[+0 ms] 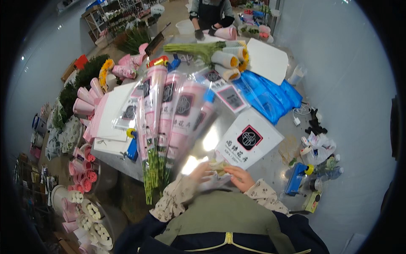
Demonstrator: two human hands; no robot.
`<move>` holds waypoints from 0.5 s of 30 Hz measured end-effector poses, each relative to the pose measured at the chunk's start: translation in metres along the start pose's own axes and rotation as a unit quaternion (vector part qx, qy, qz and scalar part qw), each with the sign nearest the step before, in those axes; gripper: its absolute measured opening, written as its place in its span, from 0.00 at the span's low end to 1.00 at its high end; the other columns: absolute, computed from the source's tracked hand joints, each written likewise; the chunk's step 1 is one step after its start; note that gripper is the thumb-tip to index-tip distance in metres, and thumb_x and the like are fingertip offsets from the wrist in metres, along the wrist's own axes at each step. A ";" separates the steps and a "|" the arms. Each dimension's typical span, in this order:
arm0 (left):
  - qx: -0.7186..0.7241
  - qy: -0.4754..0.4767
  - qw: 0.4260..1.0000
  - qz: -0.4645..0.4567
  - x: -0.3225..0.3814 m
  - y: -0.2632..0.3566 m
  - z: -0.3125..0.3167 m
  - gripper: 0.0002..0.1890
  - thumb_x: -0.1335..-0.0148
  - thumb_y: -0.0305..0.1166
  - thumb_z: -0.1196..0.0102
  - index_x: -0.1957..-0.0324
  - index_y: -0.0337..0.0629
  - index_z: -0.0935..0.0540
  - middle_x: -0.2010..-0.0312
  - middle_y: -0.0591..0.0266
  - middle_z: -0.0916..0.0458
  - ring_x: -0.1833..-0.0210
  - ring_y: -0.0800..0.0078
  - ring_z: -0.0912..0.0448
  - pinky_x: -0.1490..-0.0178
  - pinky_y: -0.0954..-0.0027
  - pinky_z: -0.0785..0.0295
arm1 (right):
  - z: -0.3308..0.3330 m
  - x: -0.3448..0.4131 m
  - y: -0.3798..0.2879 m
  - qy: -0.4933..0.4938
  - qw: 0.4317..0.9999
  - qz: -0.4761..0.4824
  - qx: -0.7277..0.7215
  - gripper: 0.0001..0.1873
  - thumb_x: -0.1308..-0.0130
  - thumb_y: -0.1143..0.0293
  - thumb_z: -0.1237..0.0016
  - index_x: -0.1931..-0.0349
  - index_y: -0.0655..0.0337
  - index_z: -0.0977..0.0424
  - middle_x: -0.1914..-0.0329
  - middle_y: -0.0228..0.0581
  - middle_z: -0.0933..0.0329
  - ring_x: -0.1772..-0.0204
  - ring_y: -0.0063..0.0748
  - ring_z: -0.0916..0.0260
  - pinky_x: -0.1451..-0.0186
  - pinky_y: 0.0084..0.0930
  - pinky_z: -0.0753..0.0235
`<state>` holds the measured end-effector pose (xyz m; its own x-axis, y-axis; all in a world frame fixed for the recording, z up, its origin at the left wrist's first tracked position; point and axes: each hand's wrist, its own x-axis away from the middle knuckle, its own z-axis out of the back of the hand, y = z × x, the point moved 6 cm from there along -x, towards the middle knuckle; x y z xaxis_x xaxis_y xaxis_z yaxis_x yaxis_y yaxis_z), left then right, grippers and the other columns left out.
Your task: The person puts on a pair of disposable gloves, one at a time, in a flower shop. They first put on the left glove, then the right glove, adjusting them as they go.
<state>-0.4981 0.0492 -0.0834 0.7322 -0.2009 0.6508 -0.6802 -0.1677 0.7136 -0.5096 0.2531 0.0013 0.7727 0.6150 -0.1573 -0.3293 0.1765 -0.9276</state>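
At the near table edge, a bunch of pale yellow-green flowers [219, 167] sits in a whitish wrapper [216, 183] close to my body. My left hand [201, 173] is at the bunch's left side, blurred, so its grip is unclear. From the right, my right hand [240, 178] grips the bunch's rim, fingertips against the petals. Just beyond lies a flat white printed flower sleeve [250, 139], bearing a dark emblem and writing. To the left, several pink-wrapped bouquets [179, 111] in clear sleeves lie with their green stems [152, 177] over the table edge.
Blue plastic [266, 93], sunflower-like bunches [226, 60] and white sheets [268, 60] lie farther back. Blue tape dispensers [295, 178] [132, 149] stand on both sides. Buckets of wrapped flowers [106, 219] stand left. Across the metal table [269, 168], a gloved co-worker [211, 19] handles a pink wrap.
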 end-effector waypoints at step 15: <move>-0.263 0.012 0.918 -0.297 0.042 0.027 -0.062 0.26 0.42 0.24 0.41 0.40 0.41 0.31 0.53 0.61 0.24 0.49 0.75 0.26 0.49 0.72 0.28 | -0.015 0.000 -0.007 0.160 0.958 -0.155 -0.183 0.19 0.37 0.75 0.49 0.47 0.63 0.38 0.58 0.38 0.23 0.57 0.22 0.28 0.54 0.21 0.28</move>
<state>-0.4836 0.0964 -0.0205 0.9733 -0.2028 0.1074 -0.0548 0.2488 0.9670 -0.4993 0.2405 0.0032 0.9489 0.2987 0.1023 0.1089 -0.0055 -0.9940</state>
